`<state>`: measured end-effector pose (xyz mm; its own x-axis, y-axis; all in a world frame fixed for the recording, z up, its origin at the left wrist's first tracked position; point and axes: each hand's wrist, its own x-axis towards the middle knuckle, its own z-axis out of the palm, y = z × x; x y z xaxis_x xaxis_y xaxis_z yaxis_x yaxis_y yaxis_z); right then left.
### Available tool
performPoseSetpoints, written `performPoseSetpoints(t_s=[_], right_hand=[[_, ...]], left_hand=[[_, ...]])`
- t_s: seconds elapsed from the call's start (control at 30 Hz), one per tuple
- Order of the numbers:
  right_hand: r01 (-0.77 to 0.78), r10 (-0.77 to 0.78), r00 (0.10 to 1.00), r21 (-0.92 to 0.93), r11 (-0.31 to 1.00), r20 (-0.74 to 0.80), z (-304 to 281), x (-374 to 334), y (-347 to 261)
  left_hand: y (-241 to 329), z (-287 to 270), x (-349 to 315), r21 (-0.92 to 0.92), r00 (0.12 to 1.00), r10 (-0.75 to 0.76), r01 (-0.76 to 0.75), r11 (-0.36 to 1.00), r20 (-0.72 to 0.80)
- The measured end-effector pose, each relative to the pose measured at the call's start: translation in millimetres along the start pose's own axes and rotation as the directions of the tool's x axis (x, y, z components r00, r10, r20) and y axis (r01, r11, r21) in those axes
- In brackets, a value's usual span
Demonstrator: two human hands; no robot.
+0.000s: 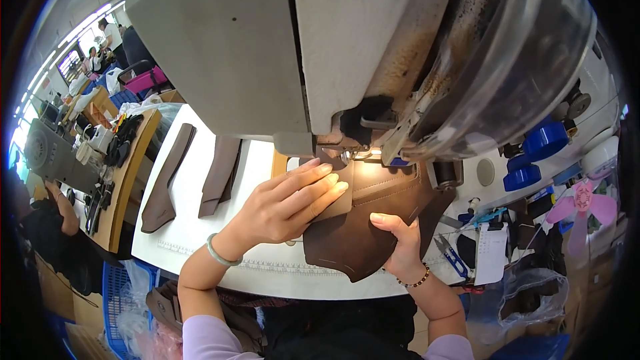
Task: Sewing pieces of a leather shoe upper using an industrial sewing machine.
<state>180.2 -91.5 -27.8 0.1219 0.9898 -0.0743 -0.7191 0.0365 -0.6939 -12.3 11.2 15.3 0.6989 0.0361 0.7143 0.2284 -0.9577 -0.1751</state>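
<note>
A large dark brown leather panel (353,243) with stitched lines lies under the head of a sewing machine (227,47), lit by a small lamp by the needle area. My left hand (283,203) rests palm down with fingers stretched out flat on a smaller brown piece (343,201), which overlaps the panel; its thumb is hidden. At the panel's near right side, my right hand (405,247) grips the edge, thumb on top and the other fingers underneath. The machine's head covers the far part of the panel.
Two groups of brown leather strips (170,183) lie on the white table (267,280) at the left. Blue-handled scissors (453,257), a white paper (491,253) and a pink fan (583,201) are on the right. A blue basket (117,307) stands at lower left; another person works beyond.
</note>
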Motion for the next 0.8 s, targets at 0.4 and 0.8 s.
performPoseSetpoints(t_s=[0.4,0.8], right_hand=[[0.003,-0.002,0.999,0.013,1.0,-0.033,1.2,3.3,-1.5],[0.02,-0.007,0.994,-0.12,0.993,0.109,-5.7,-0.2,-10.3]], left_hand=[[0.3,0.6,4.8,-0.048,0.998,-0.058,0.059,0.997,0.011],[-15.4,-8.0,-8.1,-0.293,0.984,-0.104,0.143,0.945,0.144]])
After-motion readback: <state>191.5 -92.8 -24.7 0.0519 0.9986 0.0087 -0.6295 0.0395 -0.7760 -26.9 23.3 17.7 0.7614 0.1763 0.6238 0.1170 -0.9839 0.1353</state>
